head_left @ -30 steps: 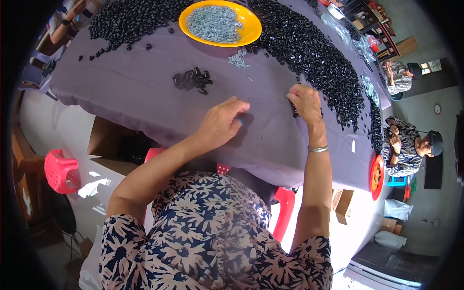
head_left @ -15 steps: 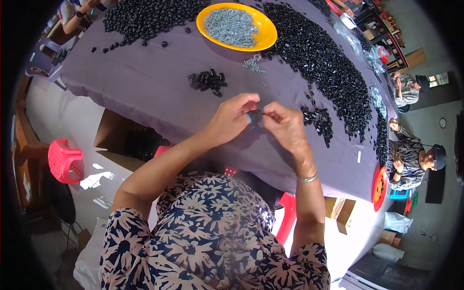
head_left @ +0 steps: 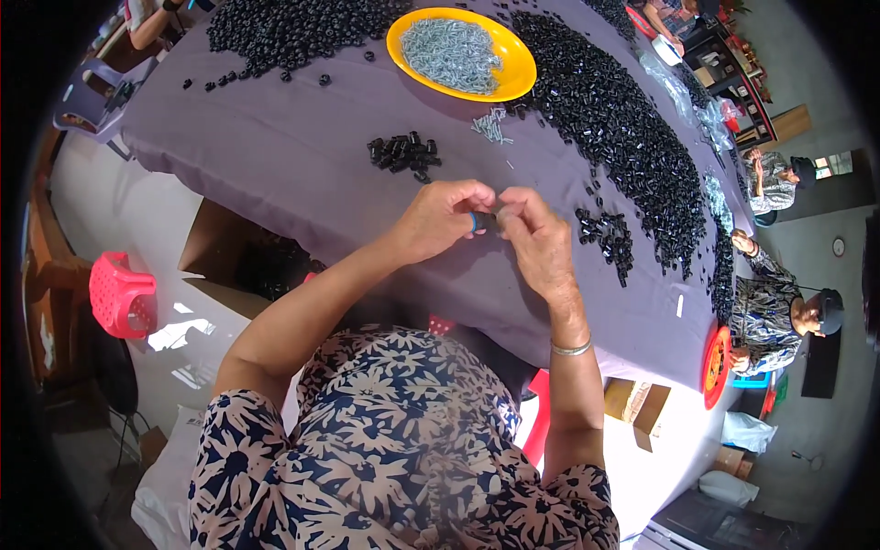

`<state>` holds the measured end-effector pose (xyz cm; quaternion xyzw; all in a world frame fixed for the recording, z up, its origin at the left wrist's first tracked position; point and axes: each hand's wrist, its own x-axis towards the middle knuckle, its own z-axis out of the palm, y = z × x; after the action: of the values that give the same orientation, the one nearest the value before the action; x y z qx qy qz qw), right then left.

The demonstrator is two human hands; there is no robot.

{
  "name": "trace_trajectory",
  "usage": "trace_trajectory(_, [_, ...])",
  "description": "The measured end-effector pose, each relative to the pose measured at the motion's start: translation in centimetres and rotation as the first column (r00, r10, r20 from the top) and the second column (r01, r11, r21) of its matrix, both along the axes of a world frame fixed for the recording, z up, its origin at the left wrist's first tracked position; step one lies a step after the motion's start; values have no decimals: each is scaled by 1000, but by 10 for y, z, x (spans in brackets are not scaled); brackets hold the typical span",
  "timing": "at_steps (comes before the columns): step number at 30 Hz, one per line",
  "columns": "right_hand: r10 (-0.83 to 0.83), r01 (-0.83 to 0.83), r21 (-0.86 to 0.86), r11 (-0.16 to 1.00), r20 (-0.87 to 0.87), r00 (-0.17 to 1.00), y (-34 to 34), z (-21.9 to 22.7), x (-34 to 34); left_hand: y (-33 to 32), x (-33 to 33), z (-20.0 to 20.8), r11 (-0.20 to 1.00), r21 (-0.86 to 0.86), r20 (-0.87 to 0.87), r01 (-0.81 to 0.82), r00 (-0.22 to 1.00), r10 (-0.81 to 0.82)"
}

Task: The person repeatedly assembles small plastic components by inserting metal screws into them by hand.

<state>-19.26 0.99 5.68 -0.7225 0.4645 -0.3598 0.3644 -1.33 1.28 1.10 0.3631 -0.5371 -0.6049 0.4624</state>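
Observation:
My left hand (head_left: 445, 222), with a blue band on one finger, is closed over the table edge nearest me. A small black plastic part (head_left: 489, 223) shows dimly at its fingertips. Facing it, my right hand (head_left: 539, 240) has thumb and fingers bent together close to that part; what they pinch, if anything, is too small to make out. Beyond my hands lie a small heap of black tubular parts (head_left: 403, 154) and a little pile of silver screws (head_left: 492, 126). Another small group of black parts (head_left: 605, 242) is right of my right hand.
A yellow bowl (head_left: 521, 75) of silver screws stands farther back. Large heaps of black parts lie at the far left (head_left: 293, 37) and along the right (head_left: 632, 137). An orange-red dish (head_left: 716, 368) sits at the right edge. Co-workers (head_left: 775, 307) are at the right.
My right fingers have shifted and bent differently, their tips rising beside my left fingertips. The left hand stays nearly in place. The whole view has shifted slightly.

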Motion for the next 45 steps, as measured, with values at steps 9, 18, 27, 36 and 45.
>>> trace_trajectory(9, [10, -99, -275, 956, -306, 952, -108, -20, -12, -5, 5, -5, 989, -129, -52, -72, 996, 66])
trace_trajectory(18, [99, -81, 80, 994, -253, 962, -95, -3, -2, -7, 9, -2, 995, -38, -167, -90, 983, 82])
trace_trajectory(27, [5, -18, 37, 999, 316, 949, -28, -17, 17, -6, 3, -5, 990, -55, -177, -133, 977, 122])
trace_trajectory(36, [-28, 15, 44, 999, 329, 944, -25, -22, 19, -5, 3, -3, 990, -56, -162, -126, 980, 116])
trace_trajectory(45, [63, -74, -337, 938, -46, 997, -28, -7, 16, -6, 2, -5, 986, -99, -148, -137, 982, 121])
